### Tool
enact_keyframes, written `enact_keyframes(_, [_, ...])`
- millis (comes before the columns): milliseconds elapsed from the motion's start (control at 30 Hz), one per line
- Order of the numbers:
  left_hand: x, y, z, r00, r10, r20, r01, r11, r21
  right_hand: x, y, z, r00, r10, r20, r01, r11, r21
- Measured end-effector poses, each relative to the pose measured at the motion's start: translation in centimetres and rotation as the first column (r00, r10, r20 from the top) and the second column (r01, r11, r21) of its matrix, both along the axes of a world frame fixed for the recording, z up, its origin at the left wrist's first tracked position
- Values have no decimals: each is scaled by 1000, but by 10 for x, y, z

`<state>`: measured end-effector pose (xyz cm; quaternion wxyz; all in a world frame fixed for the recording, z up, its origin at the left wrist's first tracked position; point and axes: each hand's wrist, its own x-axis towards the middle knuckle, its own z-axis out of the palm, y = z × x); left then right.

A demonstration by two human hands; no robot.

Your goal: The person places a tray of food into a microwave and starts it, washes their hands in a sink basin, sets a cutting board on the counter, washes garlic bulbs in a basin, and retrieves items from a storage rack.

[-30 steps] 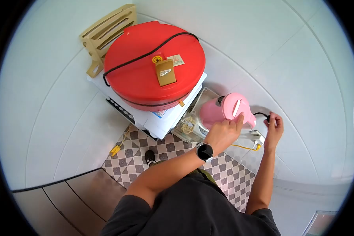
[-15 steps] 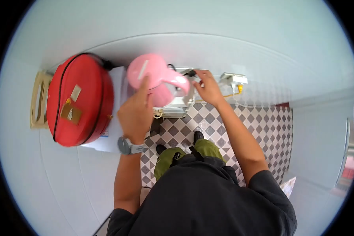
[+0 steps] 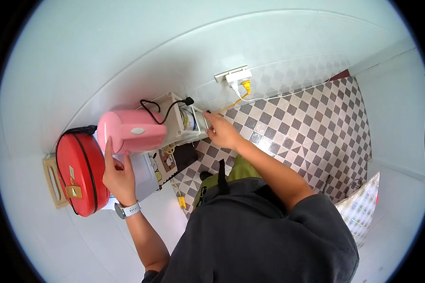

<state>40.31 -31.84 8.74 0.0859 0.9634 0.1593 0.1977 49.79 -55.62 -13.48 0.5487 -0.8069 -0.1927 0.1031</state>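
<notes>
Honestly, go easy on the pink kettle (image 3: 148, 136): left hand (image 3: 120, 183) half-spread against it, grip unclear, right hand (image 3: 225, 134) fingers parted, seemingly empty.

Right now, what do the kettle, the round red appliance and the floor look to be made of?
The pink kettle looks like glossy plastic, with soft highlights. The red appliance seems smooth plastic or painted metal; its even sheen leaves it open. The checkered floor reflects light, perhaps ceramic tile or vinyl.

I see the case (image 3: 75, 160) left of the kettle (image 3: 141, 137), the plug (image 3: 189, 101) at the rack's (image 3: 174, 115) back edge, the socket (image 3: 238, 75) farther right.
</notes>
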Motion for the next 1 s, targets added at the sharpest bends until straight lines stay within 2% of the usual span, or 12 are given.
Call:
enact_keyframes(100, [2,-8,-2,1000,21,17,-21,1000,3,-14,-31,-24,1000,21,1,-21,1000,8])
enact_keyframes(167, [3,-13,-3,998,49,27,-48,999,-6,-21,-56,-39,953,118,-280,-136,990,-45])
enact_keyframes(300, [8,-27,-3,999,47,22,-47,999,10,-43,-84,-124,937,57,-346,-72,997,-29])
enact_keyframes(367, [6,-34,-3,997,79,8,-79,996,-28,-50,-91,-138,723,36,-689,56,992,111])
enact_keyframes(400, [4,-35,-4,998,59,-6,-60,998,-25,-54,-92,-149,720,38,-693,60,991,117])
enact_keyframes(467, [-3,-40,-7,998,57,-12,-57,998,-37,-56,-89,-170,560,131,-818,155,953,259])
enact_keyframes(500, [-7,-41,-10,998,57,-15,-57,997,-54,-55,-86,-182,561,132,-817,159,952,263])
enact_keyframes(567, [-20,-42,-20,999,48,-11,-48,995,-82,-54,-76,-200,395,144,-907,289,918,272])
enact_keyframes(700, [-52,-50,-46,993,33,-111,-59,968,-243,-38,-51,-227,357,97,-929,356,906,231])
enact_keyframes(767, [-68,-49,-66,979,8,-203,-49,979,-196,-26,-35,-239,322,100,-941,458,854,248])
enact_keyframes(833, [-85,-48,-90,965,-85,-250,26,973,-227,-11,-17,-265,313,87,-946,526,813,249])
enact_keyframes(1000, [-133,-36,-148,866,-181,-466,34,951,-307,22,41,-341,270,72,-960,680,692,243])
